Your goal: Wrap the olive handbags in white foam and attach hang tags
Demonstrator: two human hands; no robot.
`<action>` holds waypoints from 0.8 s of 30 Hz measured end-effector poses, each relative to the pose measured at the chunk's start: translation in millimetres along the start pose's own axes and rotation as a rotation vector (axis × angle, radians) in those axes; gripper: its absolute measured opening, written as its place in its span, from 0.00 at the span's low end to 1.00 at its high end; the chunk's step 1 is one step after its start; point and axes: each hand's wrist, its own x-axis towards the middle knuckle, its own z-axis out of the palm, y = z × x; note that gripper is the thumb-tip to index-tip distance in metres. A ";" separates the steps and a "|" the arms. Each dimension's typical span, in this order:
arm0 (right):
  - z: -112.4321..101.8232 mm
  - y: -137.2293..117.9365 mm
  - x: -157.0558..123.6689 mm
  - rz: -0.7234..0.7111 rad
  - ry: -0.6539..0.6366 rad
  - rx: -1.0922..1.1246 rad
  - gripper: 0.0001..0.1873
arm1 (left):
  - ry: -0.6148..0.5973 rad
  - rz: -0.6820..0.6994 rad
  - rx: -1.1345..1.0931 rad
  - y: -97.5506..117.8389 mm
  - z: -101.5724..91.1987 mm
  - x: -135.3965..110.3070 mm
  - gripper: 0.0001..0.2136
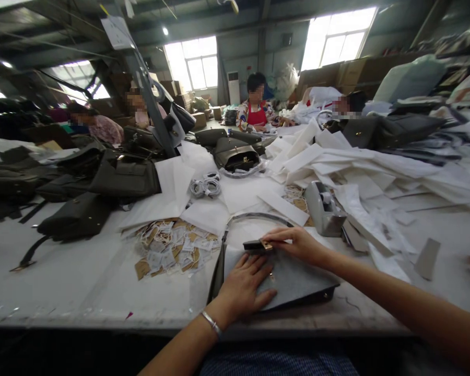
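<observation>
My left hand (245,287) lies flat on the grey handbag (297,282) at the near edge of the table (62,282), fingers spread, forearm coming up from below. My right hand (297,244) reaches in from the right, thumb and fingertips pinching the dark clasp tab (260,245) at the bag's top edge. Hang tags (172,245) lie heaped just left of the bag. A grey metal dispenser (324,209) and white paper sheets (337,156) crowd behind my right hand.
</observation>
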 end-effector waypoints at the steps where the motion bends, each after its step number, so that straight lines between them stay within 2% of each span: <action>1: 1.5 -2.4 -9.7 -0.030 -0.039 0.012 0.15 | 0.009 0.004 -0.005 0.8 -0.2 0.2 0.26; 6: 15.5 2.4 -37.5 -0.106 -0.196 -0.053 0.16 | 0.034 -0.009 0.006 5.1 -0.3 0.8 0.20; 14: 21.4 12.4 -43.5 -0.183 -0.209 -0.050 0.17 | 0.060 0.011 0.004 6.0 2.6 0.4 0.19; 16: 22.9 14.0 -45.2 -0.191 -0.197 -0.051 0.17 | 0.103 0.029 0.033 6.7 3.7 -3.0 0.21; 20: 27.5 14.3 -49.2 -0.238 -0.157 -0.134 0.16 | 0.281 0.175 0.140 8.0 6.5 -11.7 0.19; 23: 34.3 15.3 -50.9 -0.261 -0.114 -0.195 0.16 | 0.351 0.357 0.203 0.9 17.5 -13.0 0.17; 24: 37.2 17.1 -50.9 -0.256 -0.102 -0.209 0.15 | 0.357 0.457 0.206 -3.5 23.4 -11.9 0.15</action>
